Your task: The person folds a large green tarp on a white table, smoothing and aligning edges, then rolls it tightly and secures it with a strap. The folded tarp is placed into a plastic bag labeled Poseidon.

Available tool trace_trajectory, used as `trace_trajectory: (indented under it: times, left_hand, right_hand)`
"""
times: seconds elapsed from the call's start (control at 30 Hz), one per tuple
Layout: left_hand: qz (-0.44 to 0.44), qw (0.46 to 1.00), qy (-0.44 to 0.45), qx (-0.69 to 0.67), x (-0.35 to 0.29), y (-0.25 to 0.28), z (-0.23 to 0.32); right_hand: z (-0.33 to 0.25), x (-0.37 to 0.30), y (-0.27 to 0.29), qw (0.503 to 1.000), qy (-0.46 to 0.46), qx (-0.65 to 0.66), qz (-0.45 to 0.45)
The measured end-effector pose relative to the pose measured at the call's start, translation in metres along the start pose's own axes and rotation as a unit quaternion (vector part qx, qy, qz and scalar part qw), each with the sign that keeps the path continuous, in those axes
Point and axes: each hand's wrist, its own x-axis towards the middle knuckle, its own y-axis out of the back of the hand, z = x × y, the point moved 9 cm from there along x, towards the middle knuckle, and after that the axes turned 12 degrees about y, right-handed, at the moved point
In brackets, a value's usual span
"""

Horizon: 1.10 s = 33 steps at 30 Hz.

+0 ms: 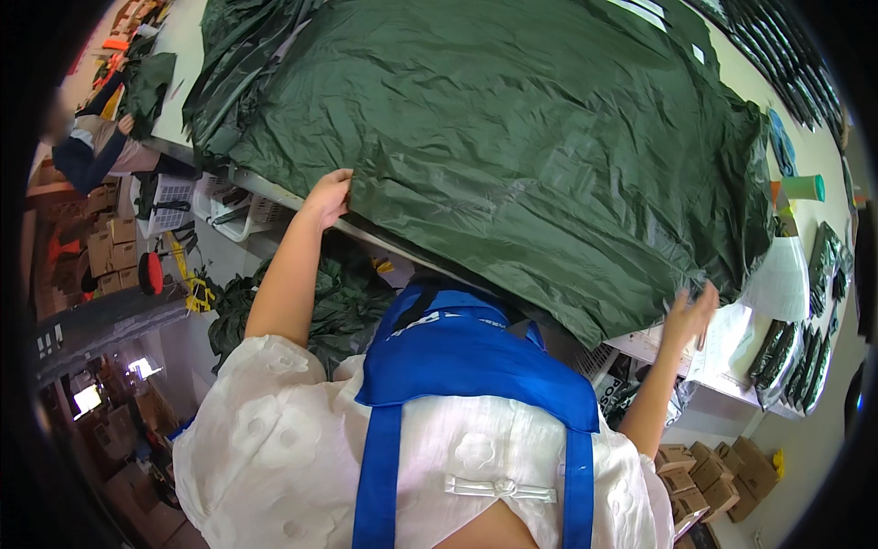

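A large sheet of dark green, crinkled waterproof fabric (512,137) spreads over the table in front of me and hangs a little past its near edge. My left hand (331,197) pinches the near edge of this sheet at its left part. At the sheet's near right corner, my right hand (690,316) is slightly blurred, its fingers apart and beside the fabric. More green fabric (347,306) lies bunched below the table edge, partly hidden by my left arm and blue apron (485,366).
White papers (777,279), a green roll (805,188) and several dark plastic packets (791,366) lie at the right. White baskets (169,201) stand at the left, near another person (101,146) handling green fabric. Cardboard boxes (704,480) are stacked at lower right.
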Motion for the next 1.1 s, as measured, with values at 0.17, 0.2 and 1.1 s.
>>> trace_trajectory:
  times: [0.17, 0.2, 1.1]
  left_hand:
    - [-0.003, 0.974, -0.015, 0.224, -0.027, -0.034, 0.035]
    - [-0.015, 0.981, -0.036, 0.189, -0.039, -0.040, 0.041]
    - [0.316, 0.828, -0.298, 0.353, -0.024, -0.064, 0.061]
  right_hand:
    - [-0.213, 0.010, -0.059, 0.965, 0.062, 0.064, -0.246]
    - [-0.221, 0.001, -0.076, 0.961, 0.058, 0.051, -0.267]
    - [-0.211, 0.001, -0.104, 0.960, 0.004, -0.082, -0.267]
